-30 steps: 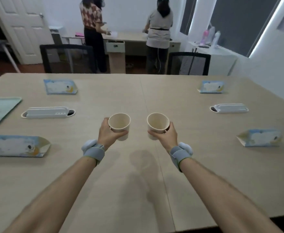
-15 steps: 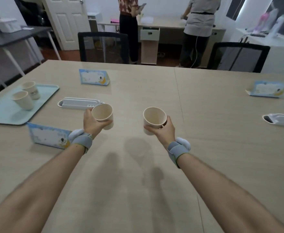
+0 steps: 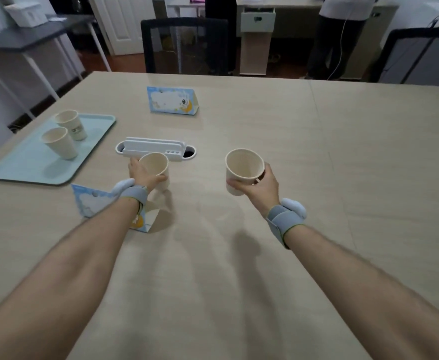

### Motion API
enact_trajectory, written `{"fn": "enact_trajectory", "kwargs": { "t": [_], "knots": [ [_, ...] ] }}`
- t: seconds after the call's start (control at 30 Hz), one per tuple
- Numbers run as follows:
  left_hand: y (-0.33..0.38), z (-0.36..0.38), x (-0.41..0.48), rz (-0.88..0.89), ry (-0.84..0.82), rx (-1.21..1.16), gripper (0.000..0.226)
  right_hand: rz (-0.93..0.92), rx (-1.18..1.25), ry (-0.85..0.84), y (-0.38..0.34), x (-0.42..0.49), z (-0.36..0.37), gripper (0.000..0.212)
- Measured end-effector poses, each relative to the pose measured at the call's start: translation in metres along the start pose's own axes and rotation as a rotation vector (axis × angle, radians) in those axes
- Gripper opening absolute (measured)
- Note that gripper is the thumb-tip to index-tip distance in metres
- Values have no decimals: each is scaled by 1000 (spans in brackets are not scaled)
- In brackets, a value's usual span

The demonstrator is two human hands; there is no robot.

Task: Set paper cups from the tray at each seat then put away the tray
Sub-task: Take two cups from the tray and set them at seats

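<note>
My left hand [image 3: 141,175] grips a beige paper cup [image 3: 155,169] low over the table, just in front of the white cable box and beside a blue name card [image 3: 88,202] that my forearm partly covers. My right hand [image 3: 261,187] holds a second paper cup [image 3: 243,168] upright above the table's middle. At the left a light blue tray [image 3: 31,165] carries two more paper cups [image 3: 59,142], [image 3: 71,124].
A white cable box [image 3: 154,149] is set into the table past my left hand. Another blue name card [image 3: 172,101] stands farther back. A black mesh chair [image 3: 184,45] is at the far edge, another at the far right [image 3: 421,55]. A person's legs [image 3: 335,45] show behind.
The view has swung left and down, bringing the tray fully into sight. My left hand has lowered its cup toward the table near the name card; my right hand holds its cup roughly steady.
</note>
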State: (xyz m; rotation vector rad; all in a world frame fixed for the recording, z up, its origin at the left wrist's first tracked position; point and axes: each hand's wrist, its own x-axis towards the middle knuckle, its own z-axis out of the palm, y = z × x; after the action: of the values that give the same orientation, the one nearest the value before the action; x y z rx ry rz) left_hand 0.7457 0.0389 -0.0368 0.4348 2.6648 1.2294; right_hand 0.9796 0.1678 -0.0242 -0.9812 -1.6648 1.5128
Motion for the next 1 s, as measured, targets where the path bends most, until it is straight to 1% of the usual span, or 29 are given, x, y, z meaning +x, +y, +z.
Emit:
{"fn": "enact_trajectory", "kwargs": {
  "t": [0.1,0.2,0.4,0.57,0.73,0.87,1.0],
  "knots": [
    [-3,3,9,-67,-31,64,83,3,-6,-1,6,2,5,67],
    [-3,7,11,-129,-50,76,85,10,-13,3,10,1,6,67],
    [-1,9,11,-168,-102,92,86,15,-21,18,14,1,-2,68],
    [4,-6,7,-109,-91,92,95,16,-22,28,13,0,-8,67],
    [16,-22,-11,-6,-76,60,91,31,-25,44,7,-6,-20,67],
    [30,-15,-35,60,-123,63,78,47,-42,66,0,-13,-31,67],
    [63,16,-82,151,-188,48,63,59,-42,133,-5,-23,-70,67]
  ]
}}
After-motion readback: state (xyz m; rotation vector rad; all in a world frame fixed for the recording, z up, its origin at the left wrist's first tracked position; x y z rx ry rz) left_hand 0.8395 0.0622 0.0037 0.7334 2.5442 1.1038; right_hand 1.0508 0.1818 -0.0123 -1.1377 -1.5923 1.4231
